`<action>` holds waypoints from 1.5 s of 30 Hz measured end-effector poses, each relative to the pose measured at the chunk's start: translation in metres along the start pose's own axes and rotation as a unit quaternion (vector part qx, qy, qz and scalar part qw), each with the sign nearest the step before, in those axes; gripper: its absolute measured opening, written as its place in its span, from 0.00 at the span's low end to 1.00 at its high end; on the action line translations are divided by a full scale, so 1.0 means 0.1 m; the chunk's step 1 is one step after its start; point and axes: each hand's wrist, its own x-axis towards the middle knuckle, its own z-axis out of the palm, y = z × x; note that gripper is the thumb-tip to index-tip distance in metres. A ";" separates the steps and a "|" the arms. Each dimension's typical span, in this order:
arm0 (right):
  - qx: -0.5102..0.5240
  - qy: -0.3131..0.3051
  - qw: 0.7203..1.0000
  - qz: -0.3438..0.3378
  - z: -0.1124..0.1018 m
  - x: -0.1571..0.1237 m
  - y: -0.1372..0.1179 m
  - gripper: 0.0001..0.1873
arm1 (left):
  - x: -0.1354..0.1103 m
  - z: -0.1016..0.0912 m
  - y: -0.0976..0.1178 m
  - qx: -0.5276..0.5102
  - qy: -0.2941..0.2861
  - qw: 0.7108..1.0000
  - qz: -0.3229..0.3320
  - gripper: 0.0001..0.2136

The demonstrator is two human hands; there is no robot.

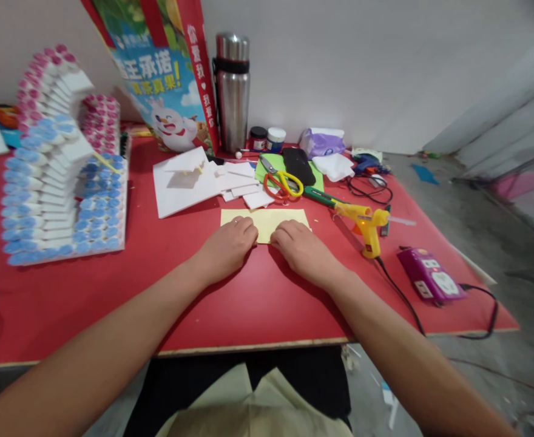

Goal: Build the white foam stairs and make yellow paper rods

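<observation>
Red surface [267, 309] bore scissors [281, 186] ahead, glue gun [368, 226] rightward; yellow paper [264, 221] lay under my curled left grip [229, 246], right grip [302, 247]; pinched, couldn't tell.

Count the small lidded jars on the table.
2: the black-lidded jar stands right of the steel flask, and the white-lidded jar stands just right of that jar. More could be hidden behind the flask.
</observation>
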 end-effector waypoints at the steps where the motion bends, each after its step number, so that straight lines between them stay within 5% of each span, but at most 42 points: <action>1: -0.001 0.000 1.000 0.001 0.00 0.00 0.00 0.10 | 0.00 0.00 0.00 -0.005 -0.001 1.000 -0.002 0.11; 28: -0.015 -0.030 0.999 0.021 -0.03 0.02 -0.08 0.12 | -0.05 -0.13 0.11 -0.001 -0.025 0.999 -0.044 0.13; 45: 0.094 -0.016 0.994 0.054 -0.02 0.07 -0.11 0.10 | -0.05 -0.16 0.09 -0.096 -0.026 0.993 -0.069 0.09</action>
